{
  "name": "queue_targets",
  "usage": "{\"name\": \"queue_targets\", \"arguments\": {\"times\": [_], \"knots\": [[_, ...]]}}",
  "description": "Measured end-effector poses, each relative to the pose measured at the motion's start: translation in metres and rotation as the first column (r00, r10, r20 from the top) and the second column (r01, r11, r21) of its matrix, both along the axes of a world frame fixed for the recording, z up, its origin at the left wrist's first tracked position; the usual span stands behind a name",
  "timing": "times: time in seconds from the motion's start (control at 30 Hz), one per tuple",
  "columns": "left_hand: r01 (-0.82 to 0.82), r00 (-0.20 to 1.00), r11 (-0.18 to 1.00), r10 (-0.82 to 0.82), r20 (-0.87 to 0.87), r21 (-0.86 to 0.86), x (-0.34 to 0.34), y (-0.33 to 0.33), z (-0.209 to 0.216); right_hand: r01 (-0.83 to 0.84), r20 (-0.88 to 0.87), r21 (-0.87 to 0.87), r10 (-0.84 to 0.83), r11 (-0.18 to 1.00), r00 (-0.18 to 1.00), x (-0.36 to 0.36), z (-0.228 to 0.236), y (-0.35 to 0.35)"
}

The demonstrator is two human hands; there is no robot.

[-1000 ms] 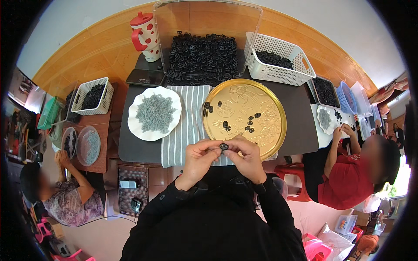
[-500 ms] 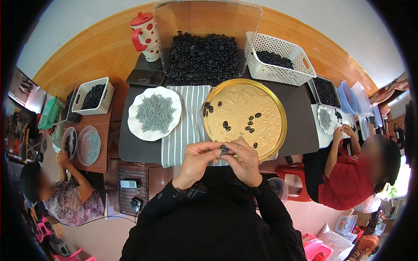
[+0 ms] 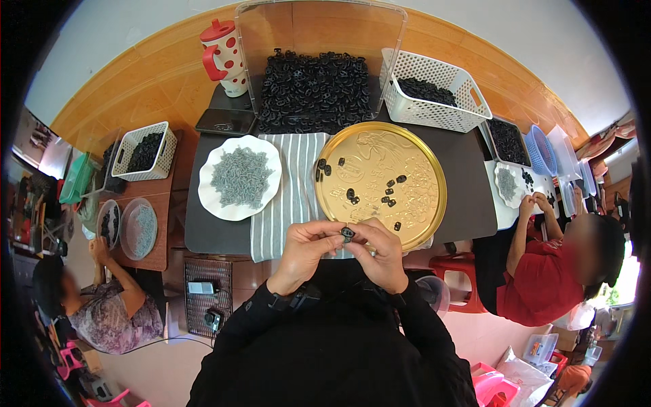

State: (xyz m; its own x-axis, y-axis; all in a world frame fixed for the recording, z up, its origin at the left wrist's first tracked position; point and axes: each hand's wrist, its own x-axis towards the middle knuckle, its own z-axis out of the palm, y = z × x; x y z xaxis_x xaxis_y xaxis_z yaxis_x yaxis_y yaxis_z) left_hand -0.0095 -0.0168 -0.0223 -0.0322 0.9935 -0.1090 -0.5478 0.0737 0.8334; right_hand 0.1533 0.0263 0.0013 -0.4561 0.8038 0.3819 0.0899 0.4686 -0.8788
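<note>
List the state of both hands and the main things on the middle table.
Left hand: pinching black part
Right hand: pinching it too
Tumbler: upright, lid on
Plate: heaped with grey pieces
Tray: black bits scattered on it
Cloth: spread, partly under tray
Basket: upright, partly filled
Black heap: loosely piled

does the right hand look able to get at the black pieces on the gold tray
Probably yes: the right hand is by the gold tray, with nothing visible blocking the black pieces, though it and the left hand hold a small black part.

Gold tray apparently passable, white basket beyond
</note>
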Motion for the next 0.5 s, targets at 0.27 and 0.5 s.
{"name": "queue_targets", "arguments": {"times": [0.27, 0.5], "knots": [[0.044, 0.996, 0.999, -0.043, -0.081, 0.011, -0.003, -0.001, -0.003, -0.015, -0.103, -0.213, -0.008, 0.977, 0.995, 0.002, -0.009, 0.004], [0.054, 0.995, 0.998, -0.055, -0.081, -0.016, -0.003, -0.002, 0.000, -0.008, -0.123, -0.188, -0.015, 0.982, 0.992, 0.001, -0.013, 0.003]]}}
